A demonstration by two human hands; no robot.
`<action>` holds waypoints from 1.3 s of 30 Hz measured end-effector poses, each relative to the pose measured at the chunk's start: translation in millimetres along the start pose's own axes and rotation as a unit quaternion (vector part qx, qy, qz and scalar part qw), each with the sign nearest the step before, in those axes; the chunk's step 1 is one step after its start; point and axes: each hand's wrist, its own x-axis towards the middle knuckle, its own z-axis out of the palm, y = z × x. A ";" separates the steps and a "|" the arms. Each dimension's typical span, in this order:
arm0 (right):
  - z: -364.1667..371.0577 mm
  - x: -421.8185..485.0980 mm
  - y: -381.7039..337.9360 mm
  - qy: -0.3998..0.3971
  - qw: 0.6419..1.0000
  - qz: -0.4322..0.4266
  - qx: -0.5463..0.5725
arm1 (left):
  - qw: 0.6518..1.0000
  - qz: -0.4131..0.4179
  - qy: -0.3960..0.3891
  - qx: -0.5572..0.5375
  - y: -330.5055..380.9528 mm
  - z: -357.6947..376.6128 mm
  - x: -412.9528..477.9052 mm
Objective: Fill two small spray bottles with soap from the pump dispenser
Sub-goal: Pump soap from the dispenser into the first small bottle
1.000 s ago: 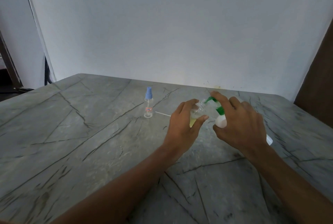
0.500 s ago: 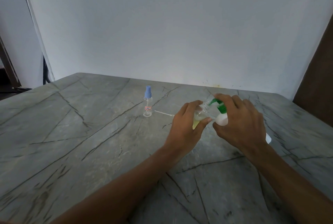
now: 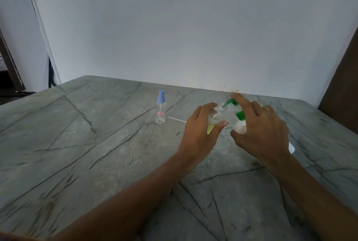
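Left hand (image 3: pixel 201 130) grip curled round the uncapped, part-filled bottle (image 3: pixel 216 118), tilted above the tabletop (image 3: pixel 96 143), right hand (image 3: pixel 259 130) grip round the dispenser (image 3: pixel 239 127), forefinger on top: hold nozzle (image 3: pixel 228 102) at the mouth, pump slowly.
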 end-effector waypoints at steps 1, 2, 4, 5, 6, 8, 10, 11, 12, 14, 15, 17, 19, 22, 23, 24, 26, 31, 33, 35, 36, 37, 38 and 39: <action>0.4 0.5 -0.9 0.001 1.000 0.001 -0.002 | 1.000 -0.003 0.000 0.000 0.3 0.0 0.1; 0.8 0.9 -1.4 0.002 1.000 0.001 -0.004 | 1.000 -0.006 -0.001 0.000 0.5 0.1 0.1; 1.7 1.0 -2.2 0.005 1.000 0.003 -0.010 | 1.000 -0.010 -0.004 -0.002 0.9 0.5 -0.2; 1.6 0.7 -2.5 0.005 1.000 0.003 -0.012 | 1.000 -0.008 -0.004 -0.004 0.7 0.7 -0.7; 1.8 0.4 -2.3 0.006 1.000 0.001 -0.013 | 1.000 -0.006 -0.004 -0.005 0.8 0.8 -1.1; 1.5 0.1 -1.7 0.006 1.000 0.002 -0.008 | 1.000 -0.002 -0.006 -0.004 1.0 0.8 -2.0; 1.5 0.2 -0.5 0.008 1.000 0.003 0.000 | 1.000 0.004 -0.010 -0.004 1.4 1.4 -3.1; 1.7 0.7 -0.1 0.008 1.000 0.004 0.003 | 1.000 0.005 -0.013 -0.004 1.6 1.9 -3.6; 2.1 0.9 0.5 0.007 1.000 0.005 0.005 | 1.000 0.007 -0.015 -0.004 1.4 2.6 -4.1; 2.6 1.0 1.3 0.006 1.000 0.006 0.008 | 1.000 0.013 -0.017 -0.002 1.0 4.2 -4.7; 2.8 0.9 1.2 0.007 1.000 0.007 0.009 | 1.000 0.015 -0.016 0.000 0.8 4.7 -4.9; 2.6 0.1 1.1 0.013 1.000 0.006 0.009 | 1.000 0.015 -0.016 0.000 1.2 5.1 -4.9; 1.9 -1.0 0.1 0.018 1.000 0.007 0.005 | 1.000 0.013 -0.017 -0.001 2.4 4.6 -4.9; 0.4 -1.3 -2.3 0.018 1.000 0.007 -0.004 | 1.000 0.011 -0.006 -0.003 2.3 2.2 -3.5; 0.1 -1.3 -3.0 0.017 1.000 0.006 -0.007 | 1.000 0.008 -0.002 -0.001 1.7 1.3 -2.7; 0.0 -1.1 -3.5 0.017 1.000 0.004 -0.011 | 1.000 0.005 0.001 0.000 0.7 0.6 -1.9; -0.4 -0.9 -4.4 0.013 1.000 0.001 -0.014 | 1.000 0.002 0.006 -0.001 -0.5 -0.1 -0.9; -2.0 -0.9 -4.2 0.003 1.000 -0.002 -0.024 | 1.000 0.000 0.008 -0.004 0.4 -0.9 -0.7; -2.5 -0.9 -3.8 -0.001 1.000 0.000 -0.025 | 1.000 -0.004 0.006 -0.005 1.1 -0.9 -0.5; -3.3 -0.8 -4.3 0.005 1.000 0.000 -0.022 | 1.000 -0.006 0.004 -0.006 1.3 -0.7 -0.4; -3.6 -0.7 -4.5 0.010 1.000 0.000 -0.017 | 1.000 -0.007 0.003 -0.007 1.5 -0.8 -0.3; -3.8 -0.7 -4.6 0.012 1.000 0.001 -0.011 | 1.000 -0.006 0.004 -0.007 1.6 -1.2 -0.2; -3.6 -1.0 -4.3 0.012 1.000 0.003 -0.008 | 1.000 -0.003 0.006 -0.007 1.7 -1.4 -0.2; -3.5 -1.3 -4.4 0.012 1.000 0.005 -0.008 | 1.000 -0.001 0.007 -0.006 1.6 -1.7 -0.1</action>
